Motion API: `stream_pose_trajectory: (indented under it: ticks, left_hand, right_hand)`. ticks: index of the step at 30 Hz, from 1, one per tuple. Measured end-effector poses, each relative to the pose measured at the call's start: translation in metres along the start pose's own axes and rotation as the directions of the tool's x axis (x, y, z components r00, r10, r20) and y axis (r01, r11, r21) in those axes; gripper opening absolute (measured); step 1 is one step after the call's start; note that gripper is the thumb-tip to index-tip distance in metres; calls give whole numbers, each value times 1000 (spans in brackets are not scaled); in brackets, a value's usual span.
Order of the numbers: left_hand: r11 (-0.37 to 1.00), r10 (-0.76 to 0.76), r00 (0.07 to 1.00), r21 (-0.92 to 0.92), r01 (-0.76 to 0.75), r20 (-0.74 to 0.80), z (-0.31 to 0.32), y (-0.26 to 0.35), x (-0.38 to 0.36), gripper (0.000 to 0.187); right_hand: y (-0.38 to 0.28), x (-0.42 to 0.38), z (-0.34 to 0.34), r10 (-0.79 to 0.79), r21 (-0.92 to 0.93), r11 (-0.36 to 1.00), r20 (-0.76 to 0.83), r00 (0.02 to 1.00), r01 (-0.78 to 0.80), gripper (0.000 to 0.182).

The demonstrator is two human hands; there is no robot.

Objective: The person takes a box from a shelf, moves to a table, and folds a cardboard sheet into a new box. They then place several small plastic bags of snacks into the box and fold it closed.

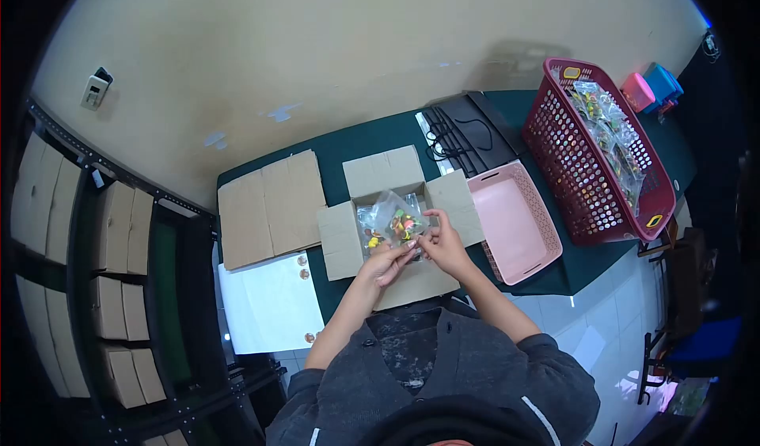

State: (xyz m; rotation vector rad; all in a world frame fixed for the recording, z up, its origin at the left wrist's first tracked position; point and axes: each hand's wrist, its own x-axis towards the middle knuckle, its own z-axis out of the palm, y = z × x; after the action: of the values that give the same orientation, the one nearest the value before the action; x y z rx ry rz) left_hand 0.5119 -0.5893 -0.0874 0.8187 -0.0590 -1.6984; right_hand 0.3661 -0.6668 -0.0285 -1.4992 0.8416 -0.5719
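Over an open cardboard box (339,242), a clear plastic bag (393,208) with small colourful pieces is held between both hands. My left hand (385,263) grips the bag's lower edge, thumb and fingers pressed together. On the bag's right side, my right hand (443,242) pinches it, close to the left fingertips. More clear bags with colourful contents lie inside the box, partly hidden by the held bag and my hands. The box's flaps are spread outward.
Flattened cardboard (269,208) and a white sheet (269,303) lie left. At right are an empty pink basket (518,224), a black device with cables (467,133) and a tall maroon basket (570,153) of bagged pieces. Boxes (119,224) fill a shelf at far left.
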Motion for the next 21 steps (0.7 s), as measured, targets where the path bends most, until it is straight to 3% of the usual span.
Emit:
stream_pose_trajectory:
  ticks: [1,2,3,4,7,9,12,16,18,19,20,21]
  left_hand:
    - [997,73,997,20,-72,-5,11,3,-8,43]
    - [989,144,990,39,-143,-9,17,4,-12,48]
    - [989,143,990,37,-143,-11,17,4,-12,48]
    - [984,174,985,41,-174,-11,17,4,-11,45]
    - [973,229,973,33,-228,-21,26,-1,-10,43]
    - [969,248,968,27,-247,-35,30,-8,-10,43]
    - [974,229,973,-6,-228,35,33,-14,-9,43]
    - [973,228,973,-40,-226,34,30,-16,-7,49]
    - [959,275,954,36,-281,122,30,-16,-7,45]
    - [959,275,954,36,-281,123,31,-15,-7,45]
    - [947,280,945,-212,-242,170,32,-12,-7,47]
    - [878,297,931,-445,-178,213,36,-8,-10,54]
  right_hand:
    - [3,1,0,2,1,1000,2,1000,-2,25]
    - [10,3,-1,28,122,992,-22,999,-25,21]
    - [11,3,-1,55,241,970,-43,998,-44,19]
    - [11,3,-3,56,239,970,-40,998,-45,19]
    - [3,1,-7,34,163,986,42,999,-41,22]
    - [-1,-1,-6,-114,-125,986,-42,993,108,32]
    - [-6,3,-14,-68,-210,976,-67,995,53,34]
    - [-15,3,-12,-113,-217,971,-58,992,98,32]
    - [-9,7,-16,-303,-421,873,-72,950,247,29]
    - [-7,9,-21,-304,-422,873,-73,950,247,29]
    - [-6,14,-30,-140,-91,987,-78,987,132,26]
    - [-6,19,-38,19,246,969,-23,1000,-13,23]
